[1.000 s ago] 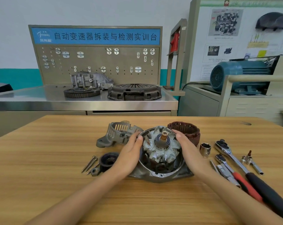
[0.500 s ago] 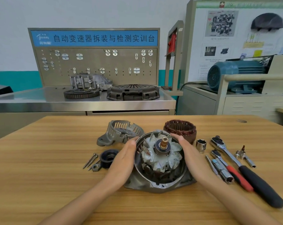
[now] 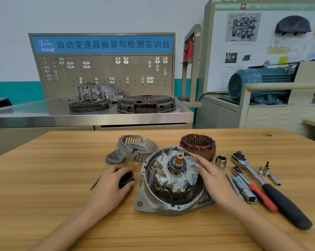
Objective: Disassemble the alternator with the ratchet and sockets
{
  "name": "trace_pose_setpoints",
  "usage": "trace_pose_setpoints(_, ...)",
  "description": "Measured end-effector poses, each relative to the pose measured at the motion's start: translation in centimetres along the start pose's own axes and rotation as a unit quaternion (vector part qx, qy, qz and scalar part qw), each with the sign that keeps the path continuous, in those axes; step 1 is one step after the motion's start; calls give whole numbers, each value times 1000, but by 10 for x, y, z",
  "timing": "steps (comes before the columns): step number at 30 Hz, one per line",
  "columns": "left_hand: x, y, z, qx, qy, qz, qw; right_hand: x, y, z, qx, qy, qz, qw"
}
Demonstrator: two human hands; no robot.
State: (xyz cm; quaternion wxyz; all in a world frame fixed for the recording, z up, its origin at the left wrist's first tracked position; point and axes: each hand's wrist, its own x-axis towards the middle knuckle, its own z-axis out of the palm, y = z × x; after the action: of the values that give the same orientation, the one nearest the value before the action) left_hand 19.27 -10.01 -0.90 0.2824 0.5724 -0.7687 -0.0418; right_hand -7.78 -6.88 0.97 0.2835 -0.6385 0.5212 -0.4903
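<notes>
Wooden table [image 3: 44, 187] carries the housing [image 3: 153, 205] with rotor [image 3: 173, 176] mid-table. My right hand [image 3: 212, 180] rests flat on the rotor, fingers relaxed; left hand [image 3: 110, 189] cups the pulley [image 3: 126, 178].

Scene was bright and evenly lit, soft diffuse indoor light from above. Shadows were faint, short ones under the hands and tools on the wooden table [image 3: 44, 178]. Mild glare streaked the steel bench top [image 3: 35, 111] and the ratchet [image 3: 240, 159] head. Wide-angle lens bowed straight lines near the edges. Slight softness overall; wall posters [image 3: 243, 28] unreadable, smeared.
</notes>
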Motion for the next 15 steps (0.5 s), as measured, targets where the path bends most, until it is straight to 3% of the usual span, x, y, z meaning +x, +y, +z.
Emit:
trace_pose_setpoints(6, -9, 6, 0, -40, 5, 57, 998, -2, -1, 2, 3, 12, -5, 1000)
trace_pose_setpoints(11, -12, 9, -2, -64, 11, 41, 997, -1, -1, 0, 24, 2, 7, 1000)
trace_pose_setpoints(15, -14, 20, -8, -161, 63, 46, 984, -4, -1, 3, -16, 18, 8, 1000)
